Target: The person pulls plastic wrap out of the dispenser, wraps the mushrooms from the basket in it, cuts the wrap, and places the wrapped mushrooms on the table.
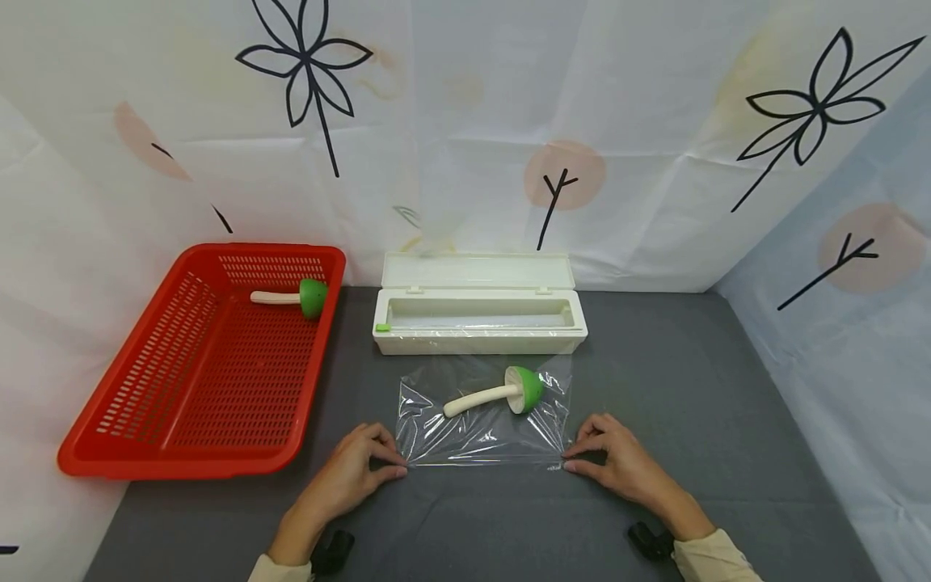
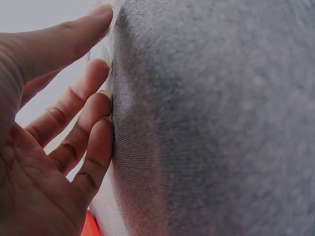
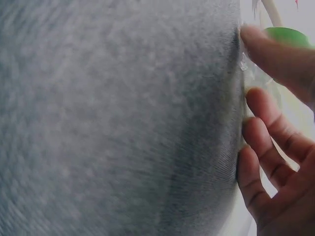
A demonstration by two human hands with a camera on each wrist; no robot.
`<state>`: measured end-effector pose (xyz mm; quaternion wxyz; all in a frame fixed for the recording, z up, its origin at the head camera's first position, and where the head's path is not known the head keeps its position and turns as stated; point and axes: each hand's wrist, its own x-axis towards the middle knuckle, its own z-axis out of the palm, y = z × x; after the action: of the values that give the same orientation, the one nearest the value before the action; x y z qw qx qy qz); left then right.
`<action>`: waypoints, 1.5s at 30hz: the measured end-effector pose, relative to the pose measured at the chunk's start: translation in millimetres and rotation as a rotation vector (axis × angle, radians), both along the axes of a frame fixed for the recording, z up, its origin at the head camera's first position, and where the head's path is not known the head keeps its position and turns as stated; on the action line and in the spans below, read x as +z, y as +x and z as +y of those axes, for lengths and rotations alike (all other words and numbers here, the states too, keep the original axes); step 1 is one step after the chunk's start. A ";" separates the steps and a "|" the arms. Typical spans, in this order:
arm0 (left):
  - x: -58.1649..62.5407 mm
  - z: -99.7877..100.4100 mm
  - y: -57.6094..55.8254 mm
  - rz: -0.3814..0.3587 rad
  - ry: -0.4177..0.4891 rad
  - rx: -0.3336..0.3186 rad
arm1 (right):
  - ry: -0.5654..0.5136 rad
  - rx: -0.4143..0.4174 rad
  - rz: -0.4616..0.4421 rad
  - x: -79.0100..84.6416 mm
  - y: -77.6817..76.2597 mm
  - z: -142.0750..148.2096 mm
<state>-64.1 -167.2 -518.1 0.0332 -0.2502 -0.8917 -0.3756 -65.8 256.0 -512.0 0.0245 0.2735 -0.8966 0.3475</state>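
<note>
Pale sleeves (image 1: 280,570) are seen at the near side of a grey-covered bench (image 1: 655,364), with a small black object (image 1: 333,552) placed by each wrist. The near left corner of a sheet of clear film (image 1: 480,443) is pinched between the thumb and index finger of the left hand (image 1: 352,469); the near right corner is pinched likewise by the right hand (image 1: 625,465), the remaining fingers of both being held slightly apart, tips at the bench cloth. Within the sheet's outline, a green-capped toy mushroom (image 1: 502,394) is laid on its side, its cap turned to the right; whether it is set above or beneath the film cannot be told. Just beyond, a white box (image 1: 480,345) is shown with its lid (image 1: 476,271) raised. To the left, a second mushroom (image 1: 291,298) is held in a red basket (image 1: 174,467), near its far right corner. At the back, a patterned white cloth (image 1: 465,186) is hung.
</note>
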 end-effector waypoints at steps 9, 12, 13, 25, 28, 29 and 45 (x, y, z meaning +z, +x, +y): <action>7.9 -2.5 -1.1 -0.086 0.043 0.010 | 0.013 0.001 0.026 0.7 0.2 -2.0; 10.1 -1.7 -2.7 -0.111 0.088 0.035 | 0.003 -0.032 0.046 0.0 0.4 -3.4; 10.9 -1.2 -3.3 -0.119 0.106 0.048 | -0.007 -0.047 0.054 0.0 0.6 -3.8; 22.8 11.7 -25.0 -0.049 0.357 0.236 | -0.227 -0.190 0.238 17.0 -16.5 -15.2; 24.7 18.2 -34.2 -0.032 0.414 0.303 | -0.226 -0.214 0.243 22.2 -26.4 -17.8; 25.3 20.2 -37.5 -0.033 0.428 0.327 | -0.230 -0.220 0.241 23.7 -30.3 -18.6; 27.0 40.2 -90.9 -0.133 0.422 0.617 | -0.220 -0.409 0.120 36.4 -83.0 -36.4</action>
<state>-154.9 -127.1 -491.1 0.1375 0.0675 -0.8285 -0.5387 -148.9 219.6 -475.6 0.1773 0.1022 -0.8870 0.4139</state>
